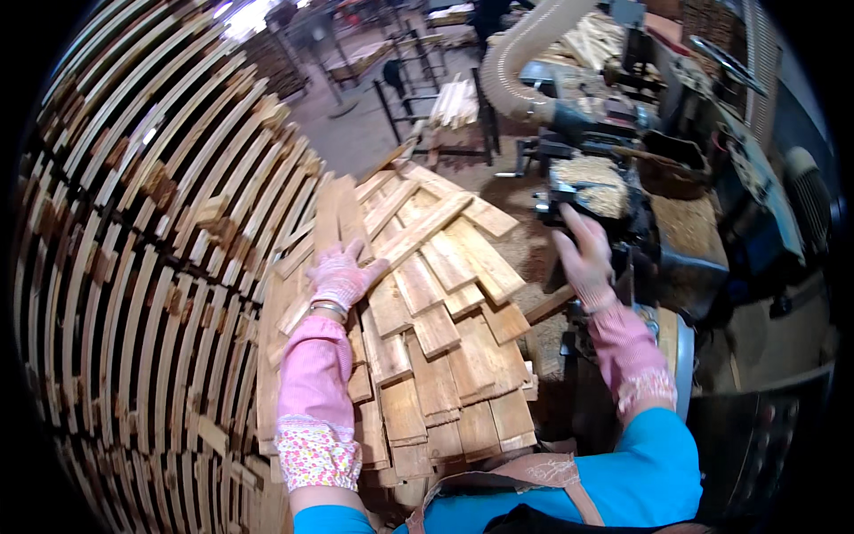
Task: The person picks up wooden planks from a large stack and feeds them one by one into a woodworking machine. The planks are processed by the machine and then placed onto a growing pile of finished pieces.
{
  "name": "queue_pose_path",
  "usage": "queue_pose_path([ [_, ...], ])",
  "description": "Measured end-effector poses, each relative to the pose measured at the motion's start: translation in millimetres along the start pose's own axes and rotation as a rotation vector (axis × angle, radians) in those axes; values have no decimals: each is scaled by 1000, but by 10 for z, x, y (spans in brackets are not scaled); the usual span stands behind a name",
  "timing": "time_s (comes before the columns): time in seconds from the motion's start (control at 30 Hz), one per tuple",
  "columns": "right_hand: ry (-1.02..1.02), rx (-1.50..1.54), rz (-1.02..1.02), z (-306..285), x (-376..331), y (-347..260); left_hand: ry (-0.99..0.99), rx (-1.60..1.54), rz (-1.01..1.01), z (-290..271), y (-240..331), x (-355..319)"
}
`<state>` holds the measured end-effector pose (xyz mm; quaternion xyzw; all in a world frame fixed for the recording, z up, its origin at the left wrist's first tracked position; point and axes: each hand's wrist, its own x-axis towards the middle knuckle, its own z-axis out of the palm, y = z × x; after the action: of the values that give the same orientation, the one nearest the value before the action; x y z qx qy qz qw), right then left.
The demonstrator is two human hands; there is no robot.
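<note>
My left hand (342, 274), in a pale glove with a pink sleeve guard, lies on a heap of wooden boards (436, 334). Its fingers are spread, with the thumb out to the right, beside the lower end of a narrow darker board (340, 209). My right hand (587, 255), gloved alike, is stretched forward to the right of the heap. Its fingers are extended and apart, just short of a dark metal machine (544, 203) with wood shavings (594, 182) on top. Nothing shows in its grasp.
Tall stacks of wooden slats (133, 294) line the left side. A ribbed hose (507, 76) comes down to the machine. Farther back stands a black metal stand (487, 116) next to pale wood strips (455, 102). A shavings-covered box (683, 227) is at the right.
</note>
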<state>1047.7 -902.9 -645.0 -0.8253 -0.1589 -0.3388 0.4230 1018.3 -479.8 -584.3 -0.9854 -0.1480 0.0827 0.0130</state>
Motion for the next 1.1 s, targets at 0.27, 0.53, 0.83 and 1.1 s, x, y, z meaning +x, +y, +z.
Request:
queue_pose_path([
  [0.27, -669, -225, 84, 2675, 2114, 184, 33, 68, -64, -38, 236, 70],
  [0.53, -774, -52, 297, 3769, 2330, 470, 44, 84, -81, 19, 230, 82],
  [0.83, -770, -220, -57, 3890, 2028, 353, 9, 57, -140, -9, 213, 79],
  [1.1, -391, 299, 298, 3022, 1278, 1290, -38, -39, -147, -108, 210, -18],
])
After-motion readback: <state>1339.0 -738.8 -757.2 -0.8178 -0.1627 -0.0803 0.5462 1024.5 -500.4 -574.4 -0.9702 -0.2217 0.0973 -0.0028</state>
